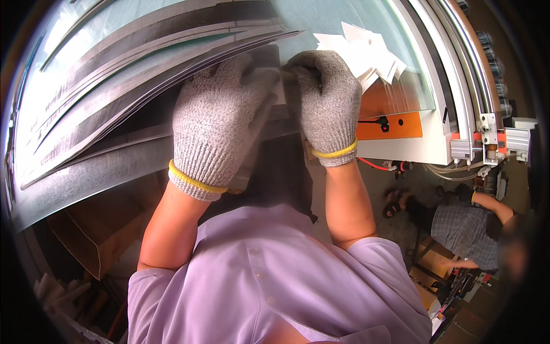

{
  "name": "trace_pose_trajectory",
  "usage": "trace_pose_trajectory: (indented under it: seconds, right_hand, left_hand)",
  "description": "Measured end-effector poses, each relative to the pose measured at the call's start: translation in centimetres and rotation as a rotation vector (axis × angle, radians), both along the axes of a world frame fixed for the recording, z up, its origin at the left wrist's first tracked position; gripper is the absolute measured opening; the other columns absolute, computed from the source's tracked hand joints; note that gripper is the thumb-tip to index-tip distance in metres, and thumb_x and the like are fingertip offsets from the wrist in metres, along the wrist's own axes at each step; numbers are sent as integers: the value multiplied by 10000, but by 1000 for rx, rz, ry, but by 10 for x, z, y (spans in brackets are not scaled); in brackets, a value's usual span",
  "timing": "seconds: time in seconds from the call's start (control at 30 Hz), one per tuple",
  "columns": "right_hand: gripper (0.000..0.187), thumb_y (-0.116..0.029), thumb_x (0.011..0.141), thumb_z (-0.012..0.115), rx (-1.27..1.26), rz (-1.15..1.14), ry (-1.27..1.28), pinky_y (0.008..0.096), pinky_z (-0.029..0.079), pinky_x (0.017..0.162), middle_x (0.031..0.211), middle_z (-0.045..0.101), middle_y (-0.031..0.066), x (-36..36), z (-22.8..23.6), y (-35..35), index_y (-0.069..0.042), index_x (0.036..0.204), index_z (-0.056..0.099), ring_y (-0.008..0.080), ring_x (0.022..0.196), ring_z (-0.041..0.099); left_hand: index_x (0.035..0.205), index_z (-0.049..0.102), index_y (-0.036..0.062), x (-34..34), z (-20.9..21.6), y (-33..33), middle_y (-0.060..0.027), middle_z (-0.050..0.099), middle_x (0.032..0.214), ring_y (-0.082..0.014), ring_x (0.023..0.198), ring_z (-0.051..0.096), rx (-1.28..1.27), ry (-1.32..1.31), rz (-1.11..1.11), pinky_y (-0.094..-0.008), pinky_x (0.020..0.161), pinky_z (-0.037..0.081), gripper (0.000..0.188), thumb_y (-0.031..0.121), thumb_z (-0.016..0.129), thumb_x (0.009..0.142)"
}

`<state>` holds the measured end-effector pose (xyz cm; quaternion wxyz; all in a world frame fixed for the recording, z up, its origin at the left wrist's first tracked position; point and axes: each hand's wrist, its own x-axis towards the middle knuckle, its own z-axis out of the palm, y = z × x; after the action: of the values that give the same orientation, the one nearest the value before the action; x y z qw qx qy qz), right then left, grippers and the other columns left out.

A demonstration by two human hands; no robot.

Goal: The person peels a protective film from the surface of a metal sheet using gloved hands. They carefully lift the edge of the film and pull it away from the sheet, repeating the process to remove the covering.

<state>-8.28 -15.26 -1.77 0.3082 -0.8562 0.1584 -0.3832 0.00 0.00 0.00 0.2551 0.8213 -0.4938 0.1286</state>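
sheets [123, 94] at ten o'clock; left hand [213, 106] at eleven, right hand [330, 94] curled at one; cannot tell either's finger grip.

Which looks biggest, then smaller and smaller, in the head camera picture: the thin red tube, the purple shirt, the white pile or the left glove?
1. purple shirt
2. left glove
3. white pile
4. thin red tube

That's only how they look; nearness to the camera can change it.

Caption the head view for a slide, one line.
Gloved left hand and gloved right hand close together by layered grey sheets; white pieces lie to the right.
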Motion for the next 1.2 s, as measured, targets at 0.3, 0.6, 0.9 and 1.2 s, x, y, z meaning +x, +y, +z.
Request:
trace_pose_trajectory:
  seconds: [0.3,0.6,0.9,1.2]
  right_hand:
    - [58,-16,861,655,-104,-56,13,399,526,768,876,672,138,3,0,2,-15,912,683,315,836,669]
    - [136,-19,866,659,-288,201,-30,347,554,782,916,718,151,14,20,0,41,979,706,267,824,697]
    - [76,-45,831,674,-326,405,110,400,564,788,878,714,140,59,26,6,2,848,732,327,839,692]
    - [118,-70,828,659,-554,454,186,405,557,789,953,717,94,58,29,-2,-31,915,729,305,896,691]
  left_hand:
    - [1098,749,72,-2,1,11,-115,696,1145,-345,1037,651,-106,78,130,-416,921,531,283,173,767,834]
    - [1101,724,38,20,4,41,-145,700,1149,-373,1040,655,-63,41,173,-433,916,528,412,286,815,785]
    - [1025,761,92,19,3,53,-107,694,1084,-350,998,651,-138,138,118,-427,863,540,285,219,802,773]
    - [1041,772,138,22,1,55,-77,676,1073,-317,976,645,-203,111,79,-419,847,541,261,210,781,789]
